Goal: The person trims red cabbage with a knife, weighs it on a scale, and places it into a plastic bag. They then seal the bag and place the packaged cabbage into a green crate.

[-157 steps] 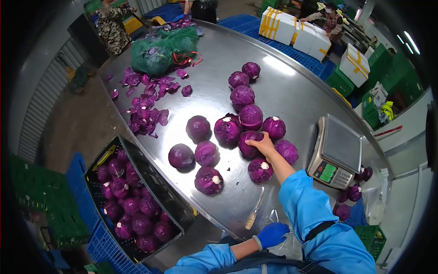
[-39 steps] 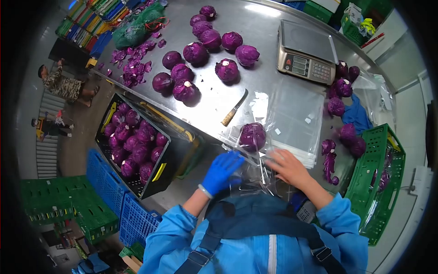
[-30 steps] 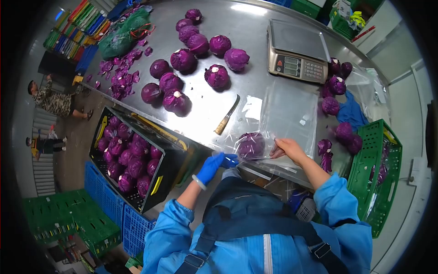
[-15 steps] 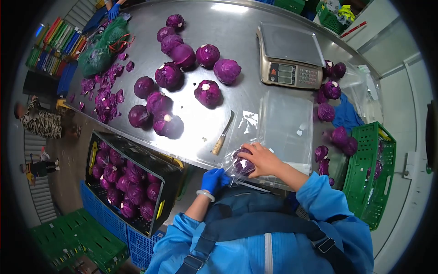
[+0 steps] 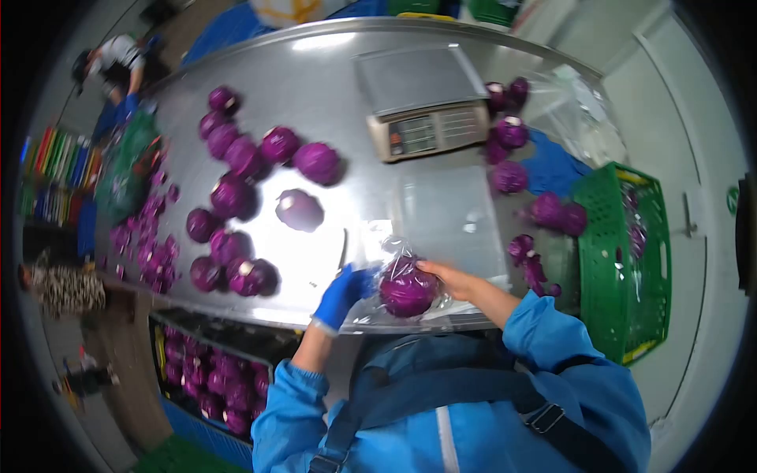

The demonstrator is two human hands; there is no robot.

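Changed: red cabbage [image 5: 408,288] now fully inside clear bag [image 5: 369,312] at near bench [image 5: 315,71] edge. Left hand [image 5: 344,288] fingers pinching bag film; right hand [image 5: 445,276] fingers cupping cabbage. Bagging nearly done.

One scale [image 5: 422,118], one green crate [image 5: 603,260], one bagged cabbage [image 5: 408,290] (twelve loose cabbages [image 5: 317,162] further left).

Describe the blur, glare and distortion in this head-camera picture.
Head view: motion blur softens everything, even the bagged cabbage up close; fisheye bows the steel table and blackens the corners; white glare streaks the table's far edge and its middle.
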